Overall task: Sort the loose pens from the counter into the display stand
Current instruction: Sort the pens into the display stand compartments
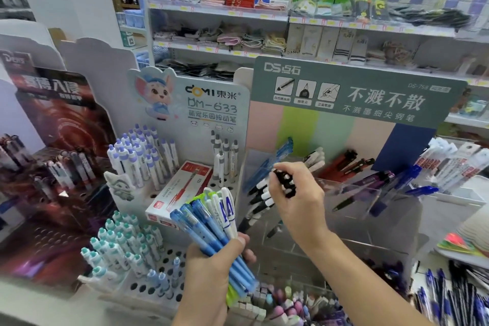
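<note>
Right grip [291,193] pinches black-and-white pens [260,198]; left grip [217,270] clutches blue pens [209,222].

The left hand [211,270] rises from the bottom edge at about six o'clock, its bare forearm running up into the frame. Its fingers are curled into a fist, thumb [238,242] laid across the top toward three o'clock, clenching a fanned bundle of blue and white plastic pens [211,219] that points to eleven o'clock. The right forearm enters from the five o'clock corner and slants up toward eleven o'clock, wrist bent slightly. The right hand [296,193] sits near centre, back facing the camera, fingers bent and pinching a small black plastic pen piece [284,180] at their tips.
</note>
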